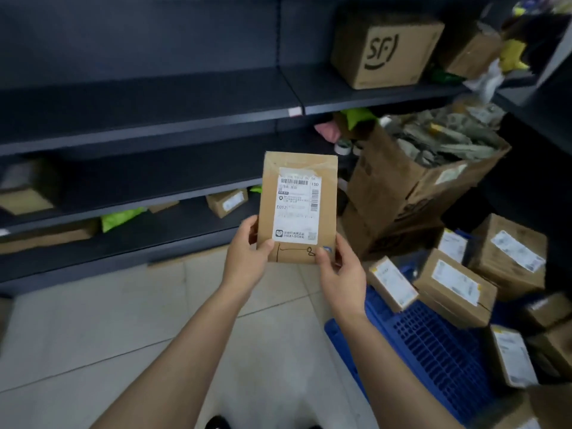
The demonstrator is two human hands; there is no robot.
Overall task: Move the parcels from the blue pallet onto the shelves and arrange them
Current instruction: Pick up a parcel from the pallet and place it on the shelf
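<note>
I hold a flat brown parcel (297,205) with a white shipping label upright in front of the dark shelves (148,125). My left hand (246,258) grips its lower left corner, thumb on the front. My right hand (340,270) grips its lower right corner the same way. The blue pallet (430,345) lies on the floor at the lower right, with several brown labelled parcels (455,286) piled on it.
A brown box with a black logo (383,48) stands on an upper shelf at the right. A tall open carton full of grey bags (411,181) stands behind the pallet. Small boxes (227,201) and green bags (120,218) lie on the lower shelves. Pale floor tiles (123,329) spread to the left.
</note>
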